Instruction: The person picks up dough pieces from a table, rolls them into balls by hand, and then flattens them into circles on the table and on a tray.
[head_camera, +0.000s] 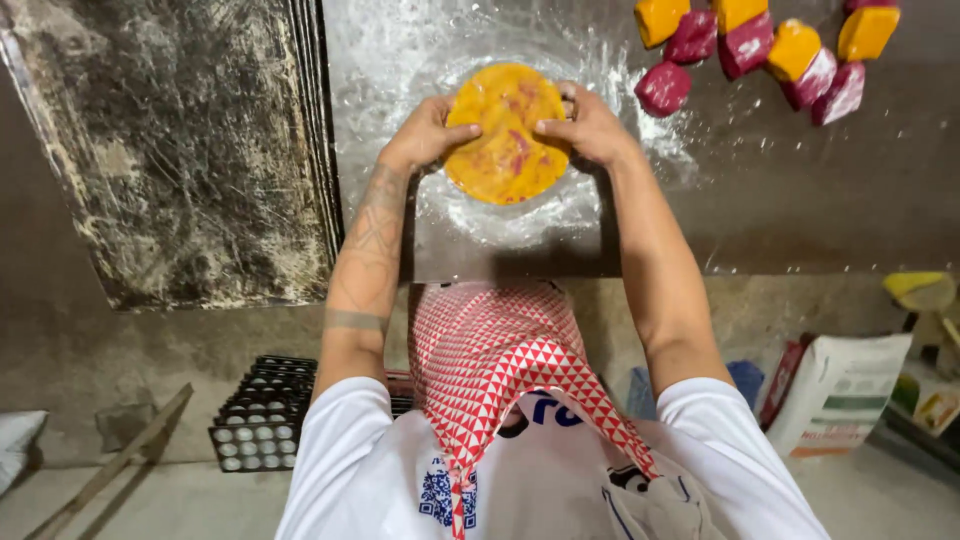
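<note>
Floured steel worktop (760, 190) carries the yellow dough disc (506, 133), streaked red, held between our left hand (428, 133) and right hand (590, 128). We keep both hands cupped at its edges, pressing evenly. Coloured dough blocks (745, 45) lie beyond the right hand.

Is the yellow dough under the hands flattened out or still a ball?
Flattened: the dough lies as a round disc on the floured table, left hand and right hand at its edges.
</note>
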